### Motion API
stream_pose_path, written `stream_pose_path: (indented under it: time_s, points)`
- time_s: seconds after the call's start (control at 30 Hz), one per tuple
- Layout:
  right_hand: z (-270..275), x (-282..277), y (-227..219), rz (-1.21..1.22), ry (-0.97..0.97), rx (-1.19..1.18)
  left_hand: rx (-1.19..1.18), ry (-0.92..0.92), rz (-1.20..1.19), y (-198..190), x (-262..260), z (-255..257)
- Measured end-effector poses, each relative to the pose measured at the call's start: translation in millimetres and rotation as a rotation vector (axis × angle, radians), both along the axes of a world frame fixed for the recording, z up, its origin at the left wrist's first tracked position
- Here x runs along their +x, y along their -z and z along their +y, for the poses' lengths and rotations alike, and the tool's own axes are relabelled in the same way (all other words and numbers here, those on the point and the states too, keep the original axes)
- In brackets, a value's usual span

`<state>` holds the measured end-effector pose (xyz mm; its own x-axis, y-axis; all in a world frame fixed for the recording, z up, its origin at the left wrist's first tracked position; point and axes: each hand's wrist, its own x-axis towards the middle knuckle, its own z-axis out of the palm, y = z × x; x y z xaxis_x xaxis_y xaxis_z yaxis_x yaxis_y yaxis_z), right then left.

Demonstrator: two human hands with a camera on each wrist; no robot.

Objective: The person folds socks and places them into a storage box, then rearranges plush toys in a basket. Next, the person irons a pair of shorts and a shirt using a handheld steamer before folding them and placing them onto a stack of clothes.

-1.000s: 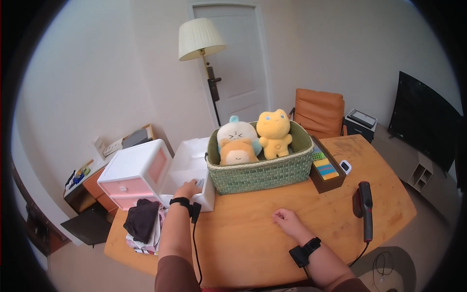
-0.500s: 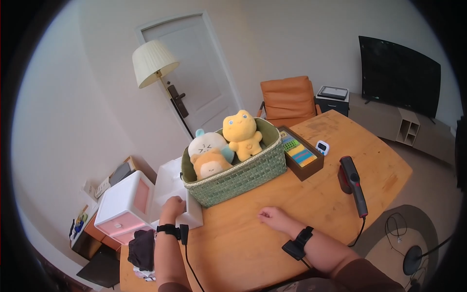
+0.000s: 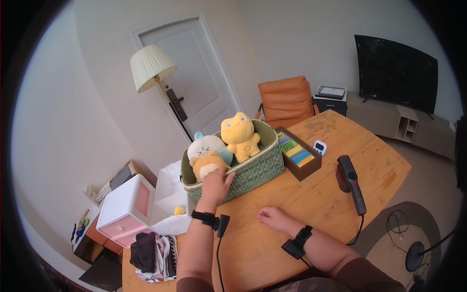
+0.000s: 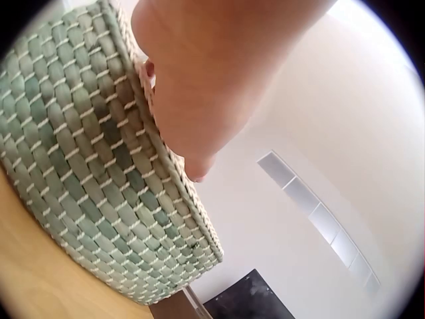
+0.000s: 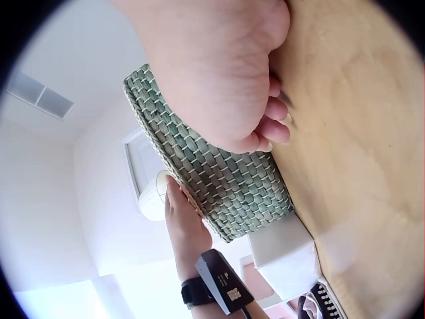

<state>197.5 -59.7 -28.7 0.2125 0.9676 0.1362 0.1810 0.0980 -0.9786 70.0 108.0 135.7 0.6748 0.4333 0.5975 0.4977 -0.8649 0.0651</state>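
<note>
Start with the wooden table (image 3: pixel 374 170), bearing nearly everything within reach. Near its far side, find the green woven basket (image 3: pixel 258 173), probably centred for access by both hands. To the left, see the white drawer unit (image 3: pixel 119 204) and, between it and the basket, an open white bin (image 3: pixel 172 224), perhaps set close for short reaches. Right of the basket, note a brown box (image 3: pixel 311 168) of coloured pieces, lengthwise just beside the wall, seemingly to save room. In front of the drawers, spot folded clothes (image 3: pixel 146 253), stacked likely for neatness. At far right, find a handheld steamer (image 3: pixel 349 173), apparently parked clear of both hands. Inside the basket, count 3 plush toys (image 3: pixel 242 141), propped, it seems, by walls and neighbours. At the near rim, see the left hand (image 3: pixel 216 185), reaching over with thumb apart, close to the orange toy; cannot tell how far open, nor any hold. On the table before the basket, find the right hand (image 3: pixel 275 217), resting with fingers loosely curled, with nothing visible in its grasp, likely idle. Last, notice a small white device (image 3: pixel 319 148) beside the box and a yellow item (image 3: pixel 179 210) in the bin.
</note>
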Motion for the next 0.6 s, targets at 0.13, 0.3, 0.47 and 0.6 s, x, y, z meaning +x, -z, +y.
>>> stream_pose_path:
  time_s: [0.13,0.3,0.47,0.6]
  points:
    - [-0.2,0.0,-1.5,0.069,-0.025,0.023,-0.022,-0.031,-0.015,9.3,10.3,-2.3]
    - [-0.8,-1.4,-2.2,0.134,-0.050,0.019,-0.026,-0.013,-0.007,6.7,2.5,-21.2]
    - [-8.2,-5.8,-11.4,-0.002,-0.066,0.063,-0.009,0.005,0.004,7.4,-12.4,-54.6]
    - [-17.0,-14.2,-19.6,-0.169,-0.093,0.051,0.035,0.044,0.006,5.9,-28.7,-84.0]
